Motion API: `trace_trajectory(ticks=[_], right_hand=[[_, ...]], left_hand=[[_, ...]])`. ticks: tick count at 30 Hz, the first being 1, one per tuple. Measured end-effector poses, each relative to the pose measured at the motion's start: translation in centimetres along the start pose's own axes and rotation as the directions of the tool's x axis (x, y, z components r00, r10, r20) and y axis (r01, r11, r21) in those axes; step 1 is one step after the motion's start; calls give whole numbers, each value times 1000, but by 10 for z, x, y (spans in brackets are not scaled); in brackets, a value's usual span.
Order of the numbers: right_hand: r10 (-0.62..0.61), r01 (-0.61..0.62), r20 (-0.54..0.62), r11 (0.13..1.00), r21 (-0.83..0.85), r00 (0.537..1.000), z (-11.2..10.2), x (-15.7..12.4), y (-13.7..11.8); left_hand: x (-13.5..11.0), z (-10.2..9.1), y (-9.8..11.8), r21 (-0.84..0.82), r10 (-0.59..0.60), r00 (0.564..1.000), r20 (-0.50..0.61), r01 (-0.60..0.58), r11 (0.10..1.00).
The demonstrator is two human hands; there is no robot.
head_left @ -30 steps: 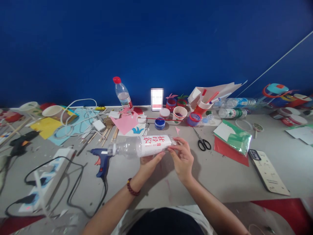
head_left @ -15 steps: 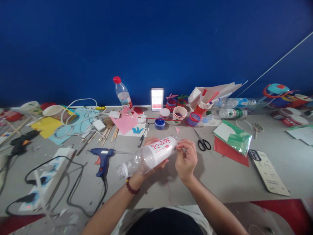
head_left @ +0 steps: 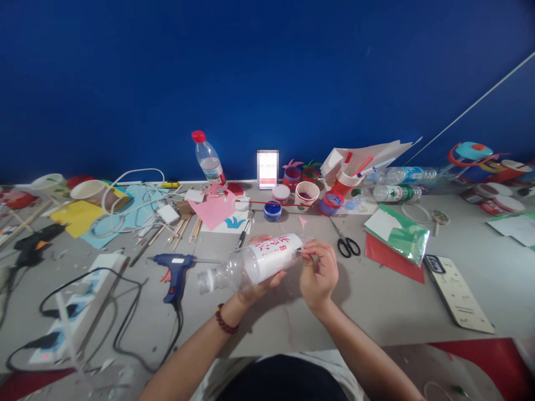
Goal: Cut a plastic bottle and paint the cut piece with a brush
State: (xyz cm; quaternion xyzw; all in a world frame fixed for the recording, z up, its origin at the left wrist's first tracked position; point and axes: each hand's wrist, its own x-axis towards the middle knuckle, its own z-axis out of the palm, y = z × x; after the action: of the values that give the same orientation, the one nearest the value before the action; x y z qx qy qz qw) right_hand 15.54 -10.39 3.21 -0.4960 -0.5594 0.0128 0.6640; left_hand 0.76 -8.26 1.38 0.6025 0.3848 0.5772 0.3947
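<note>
A clear plastic bottle (head_left: 238,270) with a white label (head_left: 276,257) printed in red lies tilted across my left hand (head_left: 264,287), its capless neck toward the left. My left fingers wrap round it from below and behind. At the bottle's base end, my right hand (head_left: 321,273) is closed in a pinch close to the label's edge. What sits between those fingertips is too small to make out. A blue glue gun (head_left: 176,273) lies left of the bottle, and black-handled scissors (head_left: 348,245) lie beyond my right hand.
A power strip (head_left: 86,306) with black cables takes up the left. At the back stand a red-capped bottle (head_left: 211,164), paint pots (head_left: 273,210) and paper cups (head_left: 307,195). Pink paper (head_left: 211,207) lies in front of them. A phone (head_left: 460,295) and a green packet (head_left: 397,234) are right.
The bottle has rolled slightly in my left hand, so its red lettering now sits higher on the label. My right hand keeps its pinch at the base end.
</note>
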Motion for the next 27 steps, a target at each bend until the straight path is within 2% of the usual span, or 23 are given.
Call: trace_trajectory(ticks=[3,6,8,10,13,15,17,19,21,23,27], right_hand=[[111,-115,61,992,58,992,1,-1,0],[171,-175,62,982,73,983,1,-3,1],[233,-239,80,968,79,969,1,-4,2],[292,-309,154,945,103,944,0,-4,4],[310,-351,249,926,139,918,-1,-3,5],[267,-302,222,943,138,938,-2,-2,6],[186,-206,162,972,116,969,-1,-2,6],[78,-88,111,992,90,991,-1,-2,4],[-33,28,75,997,68,997,0,-1,1],[-122,120,49,992,37,991,0,1,-3],[-235,235,9,972,-29,972,-1,4,-8]], left_hand=[[6,-3,2,-45,-129,989,74,133,990],[10,-4,4,-73,-217,965,145,229,971],[10,-5,5,-75,-225,959,174,241,968],[9,-5,6,-83,-227,954,197,247,966],[9,-6,7,-127,-213,949,232,247,961],[10,-5,9,-140,-174,967,187,202,969],[10,-3,11,-156,-129,984,126,148,977],[8,1,12,-221,-126,984,122,151,964],[4,6,13,-324,-191,970,151,232,917],[-2,11,12,-401,-308,934,184,357,844],[-13,19,7,-527,-443,869,220,488,696]])
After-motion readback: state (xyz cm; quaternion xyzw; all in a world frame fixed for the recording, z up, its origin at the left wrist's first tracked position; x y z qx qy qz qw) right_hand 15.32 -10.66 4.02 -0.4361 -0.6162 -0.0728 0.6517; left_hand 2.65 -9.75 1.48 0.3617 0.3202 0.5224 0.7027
